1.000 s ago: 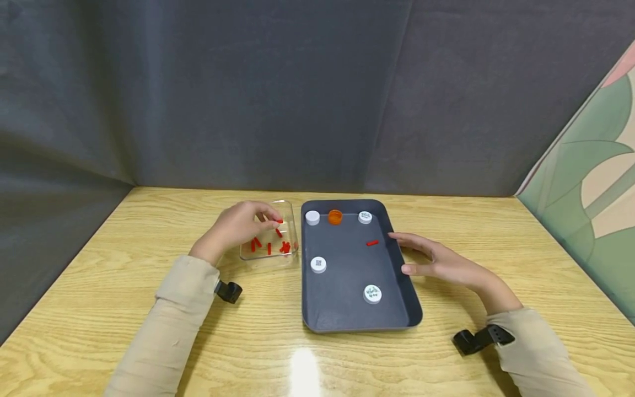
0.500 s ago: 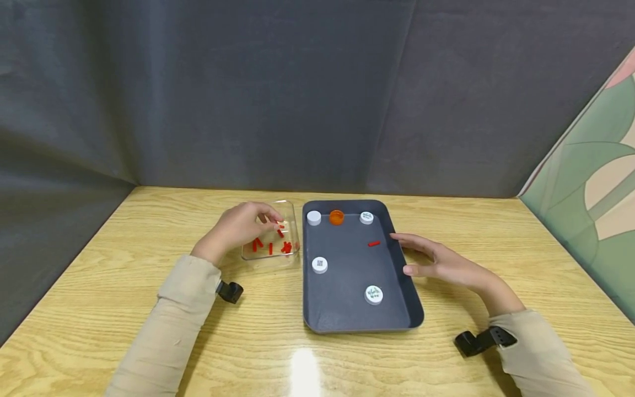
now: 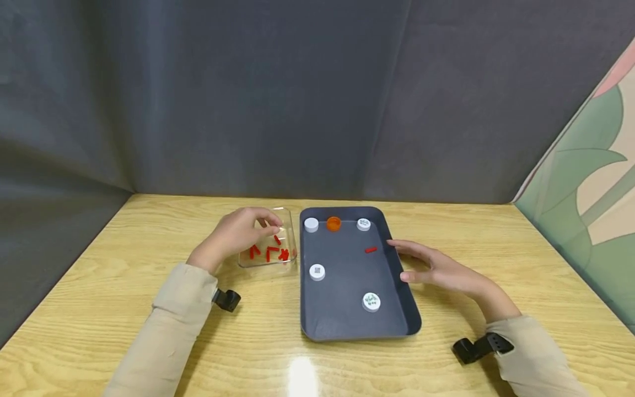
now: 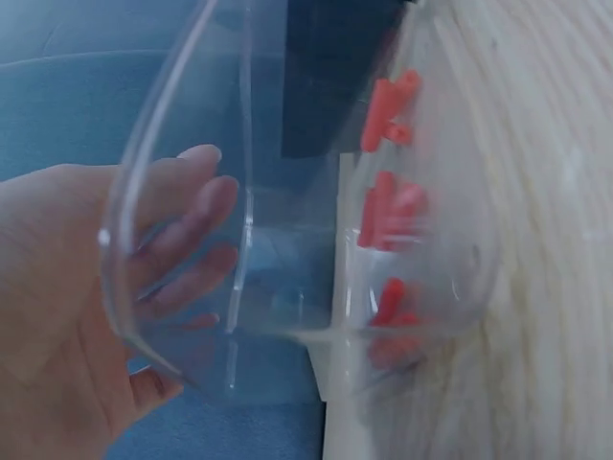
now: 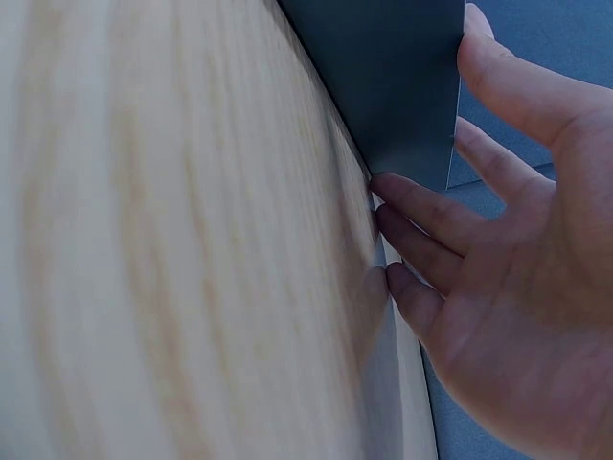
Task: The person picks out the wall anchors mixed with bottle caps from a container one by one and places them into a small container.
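In the head view my left hand [image 3: 247, 230] hovers over a clear plastic box [image 3: 263, 264], fingers loosely bent and nothing seen between them. Several small red tubes [image 3: 284, 255] lie on the box floor. Through the box wall in the left wrist view, the fingers [image 4: 196, 225] and the red tubes [image 4: 383, 206] show, apart from each other. My right hand [image 3: 441, 269] rests against the right rim of a dark grey tray [image 3: 342, 325], its fingers extended. The right wrist view has the thumb on the tray's edge and the fingertips low along its outer side [image 5: 402, 86].
Inside the tray are white caps, some with printed tops, such as one near the front [image 3: 371, 301]. An orange cap [image 3: 334, 223] sits at the back beside a plain white cap [image 3: 311, 225]. A single red tube [image 3: 371, 250] lies toward the right. Dark curtain [image 3: 278, 99] hangs behind the table.
A red tube that was between the left fingertips is now out of them, and another tube shows on the box floor. The right hand stays at the tray; the head view shifts slightly.
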Demonstrator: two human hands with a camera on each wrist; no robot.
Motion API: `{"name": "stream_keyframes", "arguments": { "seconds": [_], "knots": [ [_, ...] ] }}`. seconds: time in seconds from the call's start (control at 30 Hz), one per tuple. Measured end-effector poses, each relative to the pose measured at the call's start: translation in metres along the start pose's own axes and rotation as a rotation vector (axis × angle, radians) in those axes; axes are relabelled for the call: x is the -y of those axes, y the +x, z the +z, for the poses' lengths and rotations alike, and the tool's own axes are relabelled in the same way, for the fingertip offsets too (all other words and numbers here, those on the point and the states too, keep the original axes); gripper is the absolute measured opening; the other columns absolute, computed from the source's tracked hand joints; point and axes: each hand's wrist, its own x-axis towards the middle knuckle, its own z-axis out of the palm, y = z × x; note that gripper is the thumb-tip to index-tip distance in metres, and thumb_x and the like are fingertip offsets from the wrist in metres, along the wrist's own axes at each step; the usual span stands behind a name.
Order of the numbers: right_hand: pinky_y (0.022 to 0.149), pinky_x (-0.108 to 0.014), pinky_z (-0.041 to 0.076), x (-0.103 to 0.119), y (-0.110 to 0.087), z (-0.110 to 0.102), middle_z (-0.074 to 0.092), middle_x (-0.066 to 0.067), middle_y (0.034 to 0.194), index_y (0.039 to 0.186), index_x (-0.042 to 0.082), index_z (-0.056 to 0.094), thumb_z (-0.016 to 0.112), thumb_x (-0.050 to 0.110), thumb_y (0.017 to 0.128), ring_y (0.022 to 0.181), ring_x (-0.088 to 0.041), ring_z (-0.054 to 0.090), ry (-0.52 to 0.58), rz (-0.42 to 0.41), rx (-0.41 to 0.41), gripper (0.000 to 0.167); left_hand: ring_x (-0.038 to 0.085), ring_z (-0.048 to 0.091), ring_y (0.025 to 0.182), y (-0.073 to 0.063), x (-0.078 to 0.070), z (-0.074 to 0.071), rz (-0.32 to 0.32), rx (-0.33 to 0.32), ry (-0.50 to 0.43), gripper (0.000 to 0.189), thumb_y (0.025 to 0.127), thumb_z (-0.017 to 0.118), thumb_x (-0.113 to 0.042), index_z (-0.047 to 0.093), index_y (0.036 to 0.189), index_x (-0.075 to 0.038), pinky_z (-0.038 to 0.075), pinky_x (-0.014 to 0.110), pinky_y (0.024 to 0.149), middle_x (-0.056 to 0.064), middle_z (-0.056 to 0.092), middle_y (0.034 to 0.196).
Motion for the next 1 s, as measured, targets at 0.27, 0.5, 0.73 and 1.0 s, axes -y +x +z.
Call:
{"name": "stream_keyframes", "arguments": {
  "seconds": [0.27, 0.5, 0.73, 1.0],
  "knots": [
    [0.108, -0.060, 0.028, 0.001, 0.002, -0.001, 0.037, -0.016, 0.154, 0.153, 0.014, 0.038, 0.071, 0.023, 0.093, 0.141, -0.039, 0.034, -0.001, -0.010, 0.004, 0.069, 0.017, 0.060, 0.096, -0.003, -0.012, -0.003, 0.044, -0.078, -0.112, 0.017, 0.095, 0.070, -0.027, 0.075, 0.110, -0.021, 0.045, 0.042, 0.082, -0.008, 0.069, 0.106],
    [0.109, -0.060, 0.025, 0.001, 0.000, 0.000, 0.038, -0.016, 0.153, 0.152, 0.013, 0.038, 0.072, 0.024, 0.092, 0.140, -0.039, 0.034, 0.006, 0.005, -0.004, 0.070, 0.015, 0.058, 0.096, 0.001, -0.023, -0.004, 0.094, -0.048, -0.217, 0.019, 0.095, 0.070, -0.028, 0.075, 0.111, -0.019, 0.042, 0.040, 0.087, -0.008, 0.069, 0.106],
    [0.109, -0.061, 0.026, 0.003, 0.001, 0.001, 0.037, -0.017, 0.154, 0.153, 0.013, 0.038, 0.072, 0.024, 0.092, 0.140, -0.040, 0.034, -0.003, -0.006, -0.004, 0.070, 0.014, 0.057, 0.096, 0.005, -0.034, -0.006, 0.128, -0.018, -0.209, 0.013, 0.095, 0.069, -0.031, 0.074, 0.107, -0.027, 0.043, 0.040, 0.089, -0.010, 0.067, 0.103],
    [0.109, -0.061, 0.027, 0.002, 0.004, -0.002, 0.037, -0.017, 0.154, 0.153, 0.014, 0.038, 0.071, 0.024, 0.093, 0.140, -0.040, 0.034, -0.004, -0.005, -0.003, 0.070, 0.014, 0.057, 0.098, 0.017, -0.051, -0.010, 0.181, 0.060, -0.187, 0.018, 0.095, 0.070, -0.032, 0.074, 0.109, -0.023, 0.044, 0.038, 0.091, -0.010, 0.068, 0.102]
  ]
}}
